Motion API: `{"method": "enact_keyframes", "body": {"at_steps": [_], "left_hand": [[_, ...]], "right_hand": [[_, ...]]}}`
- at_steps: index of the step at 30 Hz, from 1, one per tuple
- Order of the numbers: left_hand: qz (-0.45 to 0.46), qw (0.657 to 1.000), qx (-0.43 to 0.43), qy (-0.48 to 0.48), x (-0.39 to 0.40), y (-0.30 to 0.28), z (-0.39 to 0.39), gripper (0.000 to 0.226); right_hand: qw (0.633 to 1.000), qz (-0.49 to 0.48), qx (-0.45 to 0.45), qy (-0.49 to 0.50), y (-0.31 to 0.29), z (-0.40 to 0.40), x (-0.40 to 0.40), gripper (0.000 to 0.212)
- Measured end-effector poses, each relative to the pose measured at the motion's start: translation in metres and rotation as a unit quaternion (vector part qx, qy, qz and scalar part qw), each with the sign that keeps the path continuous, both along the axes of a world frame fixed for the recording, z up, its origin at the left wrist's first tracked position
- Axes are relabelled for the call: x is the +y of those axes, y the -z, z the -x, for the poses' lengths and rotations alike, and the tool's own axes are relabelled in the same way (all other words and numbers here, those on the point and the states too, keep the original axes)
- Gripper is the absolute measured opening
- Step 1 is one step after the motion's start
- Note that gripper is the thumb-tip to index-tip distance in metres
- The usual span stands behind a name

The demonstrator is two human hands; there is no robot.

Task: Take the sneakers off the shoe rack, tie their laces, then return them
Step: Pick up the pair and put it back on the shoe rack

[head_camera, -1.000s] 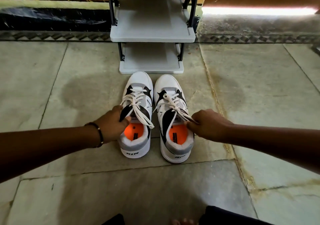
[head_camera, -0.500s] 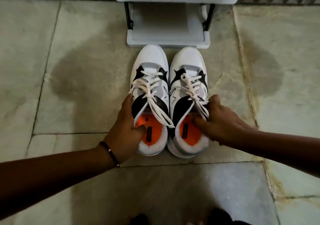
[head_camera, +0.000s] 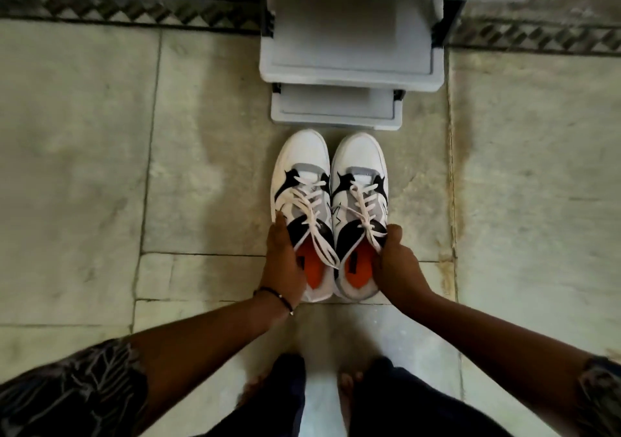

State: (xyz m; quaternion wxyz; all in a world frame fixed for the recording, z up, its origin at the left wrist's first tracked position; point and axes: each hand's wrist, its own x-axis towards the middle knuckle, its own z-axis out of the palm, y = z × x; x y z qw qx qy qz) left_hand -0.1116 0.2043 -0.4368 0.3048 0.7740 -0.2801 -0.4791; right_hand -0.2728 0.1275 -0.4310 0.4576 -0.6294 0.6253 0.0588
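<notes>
Fingers of the left hand [head_camera: 284,262] and right hand [head_camera: 396,263] wrap the collars of the sneakers [head_camera: 331,215], closed on one shoe each, just before the shoe rack [head_camera: 349,74] on the floor [head_camera: 84,168]. Risk: loose laces [head_camera: 319,231] may snag a shelf edge during lifting.

Left hand [head_camera: 284,262] grips left sneaker [head_camera: 302,201], right hand [head_camera: 396,262] grips right sneaker [head_camera: 361,198], side by side before the rack [head_camera: 349,70]
</notes>
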Motion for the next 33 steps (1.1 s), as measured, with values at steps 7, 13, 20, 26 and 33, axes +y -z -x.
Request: {"method": "enact_keyframes", "body": {"at_steps": [7, 13, 20, 26, 33], "left_hand": [[0.042, 0.998, 0.029, -0.043, 0.005, -0.147, 0.017, 0.054], [0.089, 0.995, -0.011, -0.052, 0.020, -0.257, 0.016, 0.076], [0.085, 0.991, 0.013, -0.104, 0.017, -0.331, -0.004, 0.076], [0.103, 0.988, 0.013, -0.114, -0.006, -0.357, -0.022, 0.073], [0.093, 0.988, -0.013, -0.126, -0.071, -0.326, -0.042, 0.067]], "right_hand": [[0.997, 0.065, -0.028, -0.016, -0.141, 0.012, -0.007, 0.028], [0.988, 0.106, -0.048, 0.100, -0.270, 0.013, 0.018, 0.040], [0.980, 0.102, -0.057, 0.160, -0.348, -0.001, 0.025, 0.046], [0.978, 0.119, -0.065, 0.161, -0.370, -0.022, 0.001, 0.044], [0.980, 0.113, -0.060, 0.152, -0.341, -0.047, -0.070, 0.043]]}}
